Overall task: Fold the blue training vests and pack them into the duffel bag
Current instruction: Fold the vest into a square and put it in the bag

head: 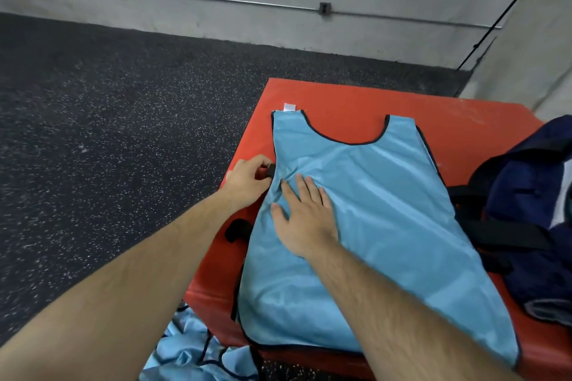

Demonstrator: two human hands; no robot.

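Blue vest (371, 210) lay flat on the red mat (356, 99). Its long axis ran near edge to far edge, with the neck hole toward the far edge and the hem at the near edge.

Left hand (247, 176) was at the vest's left edge, near the mat's left edge. Its fingers were curled, pinching the black side strap (270, 169). A second strap (236, 230) lay loose on the mat, closer to the near edge.

Right hand (305, 216) was flat on the fabric just inside that same edge. Its fingers were straight and spread, pressing down and gripping nothing. It touched the vest right beside the pinched strap.

Key relation: both hands sat on the left side of the axis, and most of the vest lay to the right of the fingers. My read is that a lengthwise fold would go left to right, with the left hand carrying the edge and the right palm as anchor.

Duffel bag (526, 195) sat at the mat's right edge, touching the vest and nearer the right hand. More blue vests (185, 349) were heaped on the floor (123, 102) below the near-left corner, not yet folded.
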